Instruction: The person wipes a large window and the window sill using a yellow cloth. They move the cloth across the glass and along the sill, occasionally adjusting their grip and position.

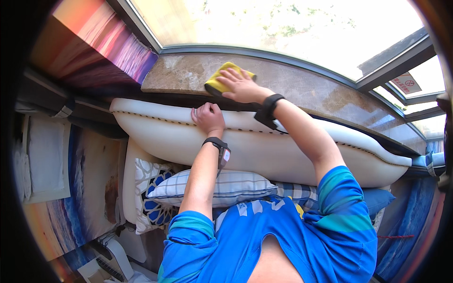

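Note:
My right hand [242,86] lies flat with spread fingers on a folded yellow cloth [227,70] with a dark grey edge. The cloth rests on a brown marble windowsill [283,80], towards its left part; a darker patch shows on the stone beside it. My left hand [209,116] is curled into a loose fist on the top edge of a white sofa backrest [269,148] with a row of studs, just below the sill. Nothing shows in it. Both wrists wear black straps.
Behind the sill stands a large window with a grey frame [262,53]. Against the backrest lean a plaid pillow [226,185], a patterned pillow [152,194] and a blue pillow [377,200]. A tied curtain [95,125] hangs at the left.

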`<state>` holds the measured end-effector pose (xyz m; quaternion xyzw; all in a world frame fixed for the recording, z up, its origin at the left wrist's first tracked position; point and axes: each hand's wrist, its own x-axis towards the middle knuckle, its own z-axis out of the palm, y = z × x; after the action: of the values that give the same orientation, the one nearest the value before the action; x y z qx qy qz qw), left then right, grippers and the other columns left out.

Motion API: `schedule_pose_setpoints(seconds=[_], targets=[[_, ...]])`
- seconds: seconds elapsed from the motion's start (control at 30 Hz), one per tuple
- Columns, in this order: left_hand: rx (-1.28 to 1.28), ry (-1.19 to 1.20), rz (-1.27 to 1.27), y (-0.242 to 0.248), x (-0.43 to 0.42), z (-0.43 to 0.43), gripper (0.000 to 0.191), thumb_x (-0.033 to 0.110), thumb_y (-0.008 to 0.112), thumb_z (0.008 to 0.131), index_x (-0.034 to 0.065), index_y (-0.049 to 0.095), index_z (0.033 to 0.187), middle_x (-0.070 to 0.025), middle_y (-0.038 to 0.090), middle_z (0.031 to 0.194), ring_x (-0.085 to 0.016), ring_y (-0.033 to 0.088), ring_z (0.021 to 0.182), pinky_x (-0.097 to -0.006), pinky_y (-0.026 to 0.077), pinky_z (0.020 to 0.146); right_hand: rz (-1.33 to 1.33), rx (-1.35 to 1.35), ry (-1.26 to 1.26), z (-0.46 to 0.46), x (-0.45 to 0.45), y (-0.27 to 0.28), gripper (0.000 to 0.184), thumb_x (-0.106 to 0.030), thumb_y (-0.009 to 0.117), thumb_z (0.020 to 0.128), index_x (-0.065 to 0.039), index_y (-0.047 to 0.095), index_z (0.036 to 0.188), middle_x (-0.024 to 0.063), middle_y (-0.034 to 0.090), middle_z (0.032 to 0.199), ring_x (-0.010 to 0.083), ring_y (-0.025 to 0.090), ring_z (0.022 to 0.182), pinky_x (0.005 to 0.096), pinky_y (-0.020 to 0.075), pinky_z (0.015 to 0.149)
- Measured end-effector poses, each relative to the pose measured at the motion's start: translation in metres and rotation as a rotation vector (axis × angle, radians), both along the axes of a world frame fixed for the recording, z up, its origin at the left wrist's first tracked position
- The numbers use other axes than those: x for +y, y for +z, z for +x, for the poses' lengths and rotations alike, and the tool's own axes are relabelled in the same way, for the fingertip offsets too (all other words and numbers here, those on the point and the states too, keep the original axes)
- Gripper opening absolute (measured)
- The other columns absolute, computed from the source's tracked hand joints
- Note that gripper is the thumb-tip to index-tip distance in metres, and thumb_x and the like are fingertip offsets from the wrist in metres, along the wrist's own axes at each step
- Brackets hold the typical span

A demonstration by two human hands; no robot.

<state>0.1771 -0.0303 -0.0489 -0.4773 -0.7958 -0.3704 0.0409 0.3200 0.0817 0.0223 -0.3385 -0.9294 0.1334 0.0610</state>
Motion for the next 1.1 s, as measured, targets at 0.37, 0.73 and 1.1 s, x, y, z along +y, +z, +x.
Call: schedule_pose_setpoints(seconds=[0.37, 0.73, 1.1], targets=[[-0.015, 0.006, 0.016, 0.006, 0.001, 0.002, 0.026, 0.022, 0.052, 0.088, 0.0095, 0.066, 0.07, -0.0069, 0.069, 0.078, -0.025, 0.064, 0.087, -0.0467, 0.032, 0.114, -0.251, -0.325, -0.847, 0.363, -0.019, 0.015, 0.088, -0.054, 0.055, 0.097, -0.003, 0.019, 0.158, 0.02, 0.016, 0.165, 0.0344, 0.012, 0.154, 0.0395, 0.0151, 0.125], [0.02, 0.022, 0.001, 0.009, 0.001, 0.002, 0.025, 0.023, 0.055, 0.087, 0.0107, 0.066, 0.068, -0.0058, 0.07, 0.078, -0.024, 0.064, 0.088, -0.0452, 0.033, 0.113, -0.4, 0.033, -1.031, 0.227, 0.028, -0.002, 0.08, -0.004, 0.047, 0.084, -0.015, 0.024, 0.159, 0.0096, 0.012, 0.169, 0.0299, 0.004, 0.156, 0.0471, 0.0049, 0.125], [0.063, 0.023, 0.032, -0.002, 0.003, 0.0, 0.024, 0.025, 0.055, 0.088, 0.0102, 0.068, 0.074, -0.0113, 0.07, 0.079, -0.029, 0.064, 0.087, -0.0468, 0.035, 0.11, -0.313, 0.156, -0.204, -0.037, -0.009, 0.007, 0.071, -0.03, 0.065, 0.084, -0.017, 0.043, 0.15, 0.0087, 0.03, 0.163, 0.0309, 0.014, 0.155, 0.0587, 0.0054, 0.123]])
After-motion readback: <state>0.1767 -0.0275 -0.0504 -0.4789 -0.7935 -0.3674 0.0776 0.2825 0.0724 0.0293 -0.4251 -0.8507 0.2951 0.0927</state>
